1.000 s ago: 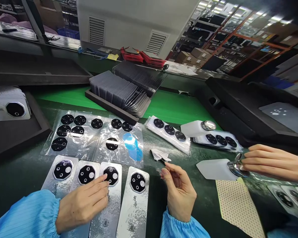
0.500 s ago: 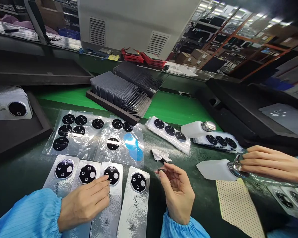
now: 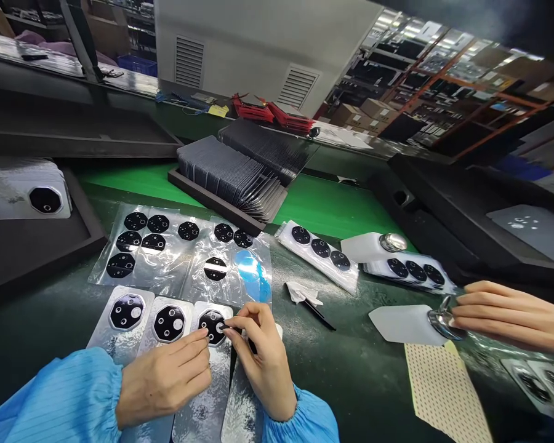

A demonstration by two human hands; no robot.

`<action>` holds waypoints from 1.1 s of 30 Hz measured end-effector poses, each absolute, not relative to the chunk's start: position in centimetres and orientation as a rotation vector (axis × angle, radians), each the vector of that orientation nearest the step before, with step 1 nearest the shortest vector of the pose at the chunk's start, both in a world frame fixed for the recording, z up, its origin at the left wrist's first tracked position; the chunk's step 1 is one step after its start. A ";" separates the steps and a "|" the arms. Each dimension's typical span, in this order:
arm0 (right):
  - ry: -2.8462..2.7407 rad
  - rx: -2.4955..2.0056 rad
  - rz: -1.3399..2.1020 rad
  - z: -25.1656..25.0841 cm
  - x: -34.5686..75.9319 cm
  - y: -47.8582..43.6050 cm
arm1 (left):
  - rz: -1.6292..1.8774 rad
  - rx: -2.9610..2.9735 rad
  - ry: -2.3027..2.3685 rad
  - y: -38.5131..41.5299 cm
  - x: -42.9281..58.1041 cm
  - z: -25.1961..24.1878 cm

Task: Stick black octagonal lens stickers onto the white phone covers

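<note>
Pinching sm. dark piece (image 3: 224, 327), R hand (image 3: 264, 360) half-curled.

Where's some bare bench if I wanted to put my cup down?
The dark tabletop is bare between the right sleeve and the dotted sheet. Another free patch is the green strip between the black stack and the black tray at right. It's crowded around the left hand and right hand, with silver panels and black discs.
</note>
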State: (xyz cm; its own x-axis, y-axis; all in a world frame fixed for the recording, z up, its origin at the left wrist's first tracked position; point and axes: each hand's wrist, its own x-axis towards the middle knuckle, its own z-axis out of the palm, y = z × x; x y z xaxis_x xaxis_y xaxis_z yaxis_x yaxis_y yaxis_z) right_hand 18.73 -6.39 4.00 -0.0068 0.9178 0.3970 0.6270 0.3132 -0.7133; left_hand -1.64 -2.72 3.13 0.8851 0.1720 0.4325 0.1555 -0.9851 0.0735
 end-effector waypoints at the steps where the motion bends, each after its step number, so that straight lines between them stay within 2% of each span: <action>1: -1.716 -1.401 0.433 3.8 18.8 -6.4 | 0.695 3.019 0.267 -2.7 -1.6 3.1; 9: -1.745 -1.387 0.431 3.8 18.8 -6.4 | 0.640 3.070 0.281 -2.8 -1.6 3.3; 22: -2.112 -1.387 -0.120 3.5 17.1 -7.1 | 0.671 3.097 0.298 -2.9 -1.3 3.5; 28: -2.137 -1.340 -0.216 4.1 17.1 -7.0 | 0.648 3.105 0.292 -2.9 -1.4 3.5; 33: -2.066 -1.356 -0.152 4.0 17.1 -6.9 | 0.659 3.112 0.303 -2.9 -1.3 3.8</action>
